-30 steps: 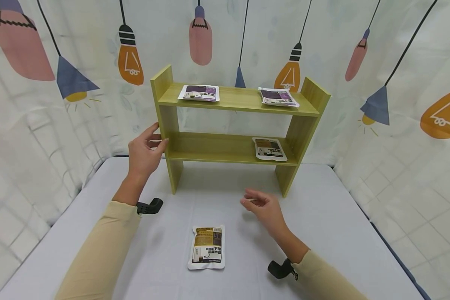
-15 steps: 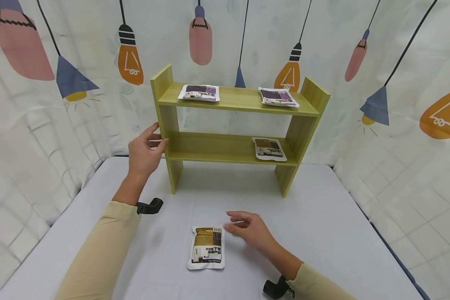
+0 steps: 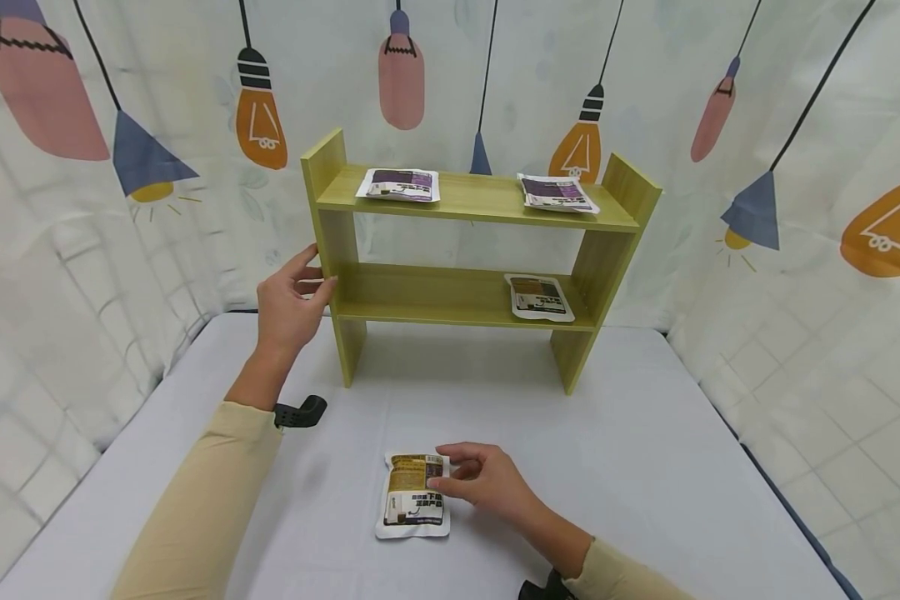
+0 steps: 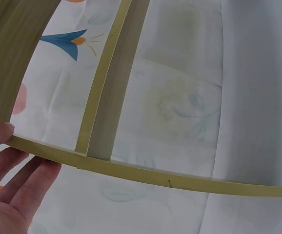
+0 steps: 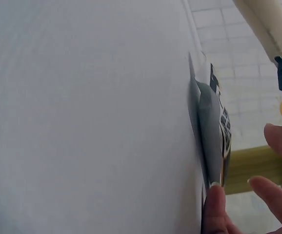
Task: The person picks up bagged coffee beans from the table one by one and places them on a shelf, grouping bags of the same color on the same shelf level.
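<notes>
A yellow-green wooden shelf [image 3: 461, 292] stands on the table. My left hand [image 3: 288, 304] grips its left side panel; in the left wrist view the thumb lies on one side of the panel's edge [image 4: 146, 176] and the fingers on the other. A white pouch with a brown and purple label [image 3: 414, 496] lies flat on the cloth in front of the shelf. My right hand [image 3: 487, 483] is at its right edge, thumb over the label. The right wrist view has one fingertip right at the rim of the pouch [image 5: 213, 122], while the thumb stands apart from it.
Two purple-labelled pouches, one at left [image 3: 399, 186] and one at right [image 3: 557, 194], lie on the top board. A brown-labelled pouch [image 3: 539, 298] lies on the lower board's right end. A lamp-printed curtain [image 3: 450, 92] surrounds the white-covered table [image 3: 645, 467].
My right hand has come down and left from in front of the shelf's right leg to the pouch on the table. The left hand and the shelf have stayed in place.
</notes>
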Demonstrator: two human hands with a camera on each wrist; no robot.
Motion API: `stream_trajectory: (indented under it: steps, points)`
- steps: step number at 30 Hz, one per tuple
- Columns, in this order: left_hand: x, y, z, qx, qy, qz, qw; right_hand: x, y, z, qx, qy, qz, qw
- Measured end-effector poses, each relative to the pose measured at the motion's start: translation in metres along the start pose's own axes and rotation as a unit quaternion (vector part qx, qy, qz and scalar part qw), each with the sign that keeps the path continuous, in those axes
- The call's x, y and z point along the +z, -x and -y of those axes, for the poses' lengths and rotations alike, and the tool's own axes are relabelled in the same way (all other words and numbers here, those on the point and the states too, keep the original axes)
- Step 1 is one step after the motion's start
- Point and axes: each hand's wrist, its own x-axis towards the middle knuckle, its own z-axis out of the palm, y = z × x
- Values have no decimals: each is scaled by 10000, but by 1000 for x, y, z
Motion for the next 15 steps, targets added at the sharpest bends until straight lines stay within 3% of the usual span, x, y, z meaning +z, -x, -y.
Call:
stream_trajectory:
  steps: [9, 15]
  points:
    - [1, 0, 0, -1, 10, 3, 10000, 13, 2, 8, -365, 762, -27, 9964]
    - [0, 0, 0, 22, -4, -17, 10000, 20, 1, 12, -235, 993, -53, 9948]
